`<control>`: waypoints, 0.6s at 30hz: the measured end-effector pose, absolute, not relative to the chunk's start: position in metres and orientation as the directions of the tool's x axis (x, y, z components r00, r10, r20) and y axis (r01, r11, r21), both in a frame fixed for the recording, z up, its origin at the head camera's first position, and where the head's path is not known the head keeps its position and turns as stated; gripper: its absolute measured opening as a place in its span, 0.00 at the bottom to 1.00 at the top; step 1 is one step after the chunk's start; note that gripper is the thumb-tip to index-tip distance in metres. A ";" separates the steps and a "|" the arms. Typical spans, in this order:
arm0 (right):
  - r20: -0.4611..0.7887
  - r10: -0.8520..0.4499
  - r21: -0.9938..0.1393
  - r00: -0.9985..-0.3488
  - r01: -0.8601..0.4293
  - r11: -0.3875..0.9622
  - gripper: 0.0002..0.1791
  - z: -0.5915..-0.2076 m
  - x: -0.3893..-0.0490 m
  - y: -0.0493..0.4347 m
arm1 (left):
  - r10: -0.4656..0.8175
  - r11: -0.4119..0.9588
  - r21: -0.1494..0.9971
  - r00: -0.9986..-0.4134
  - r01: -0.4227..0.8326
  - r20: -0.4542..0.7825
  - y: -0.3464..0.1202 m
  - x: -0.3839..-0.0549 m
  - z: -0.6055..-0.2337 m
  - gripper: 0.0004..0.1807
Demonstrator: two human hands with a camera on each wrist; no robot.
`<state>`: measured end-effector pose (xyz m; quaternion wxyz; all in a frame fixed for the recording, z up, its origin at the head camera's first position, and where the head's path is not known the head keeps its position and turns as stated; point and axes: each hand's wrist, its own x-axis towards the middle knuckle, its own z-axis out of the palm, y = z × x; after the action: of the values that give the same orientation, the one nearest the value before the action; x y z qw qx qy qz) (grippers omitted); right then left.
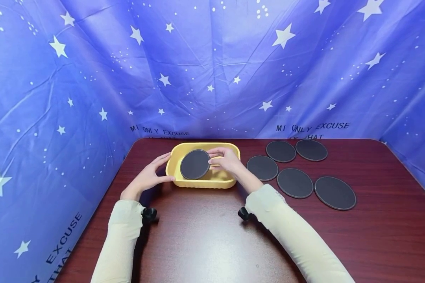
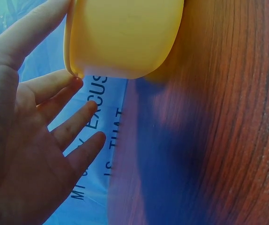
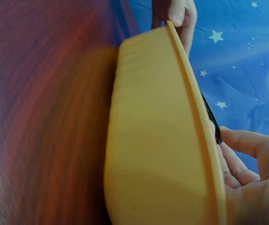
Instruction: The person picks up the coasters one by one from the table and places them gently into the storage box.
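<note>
A yellow bin (image 1: 202, 183) with rounded corners stands on the table near its back edge. My right hand (image 1: 225, 160) reaches over its right end and pinches a black round coaster (image 1: 194, 164) by the edge. The coaster is tilted and overlaps the bin's inside in the head view. From the right wrist, only the coaster's thin dark edge (image 3: 212, 117) shows above the rim. At the bin's left end, my left hand (image 1: 150, 173) spans the corner with thumb and fingers spread. In the left wrist view, its fingertips (image 2: 77, 80) meet the rim and the other fingers extend loosely.
Several black round coasters lie flat right of the bin, among them a near one (image 1: 262, 168), a middle one (image 1: 295, 183) and a far-right one (image 1: 335, 193). A blue star-printed cloth (image 1: 212, 59) hangs behind the dark red wooden table (image 1: 198, 236).
</note>
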<state>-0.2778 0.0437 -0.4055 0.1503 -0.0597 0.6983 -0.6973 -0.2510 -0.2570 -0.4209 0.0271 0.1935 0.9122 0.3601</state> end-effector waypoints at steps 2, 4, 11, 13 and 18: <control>-0.142 -0.298 -0.990 -0.944 0.141 0.025 0.24 -0.408 -0.277 0.038 | 0.368 0.664 0.672 -0.925 0.328 0.088 -0.257 -0.250 -0.420 0.48; -0.159 -0.292 -0.987 -0.943 0.159 0.026 0.24 -0.410 -0.277 0.035 | 0.367 0.663 0.675 -0.926 0.324 0.084 -0.257 -0.250 -0.420 0.48; -0.212 -0.288 -0.977 -0.934 0.210 0.037 0.24 -0.414 -0.277 0.028 | 0.363 0.660 0.680 -0.928 0.319 0.083 -0.257 -0.249 -0.420 0.48; -0.220 -0.286 -0.976 -0.933 0.213 0.057 0.24 -0.414 -0.278 0.027 | 0.362 0.661 0.680 -0.929 0.318 0.082 -0.257 -0.249 -0.420 0.48; -0.243 -0.285 -0.970 -0.927 0.224 0.098 0.24 -0.416 -0.277 0.025 | 0.364 0.658 0.681 -0.928 0.320 0.084 -0.257 -0.249 -0.420 0.48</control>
<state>-0.2774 0.0249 -0.4158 0.1893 -0.0212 0.7165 -0.6711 -0.2493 -0.2567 -0.4201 0.0299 0.1879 0.9101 0.3681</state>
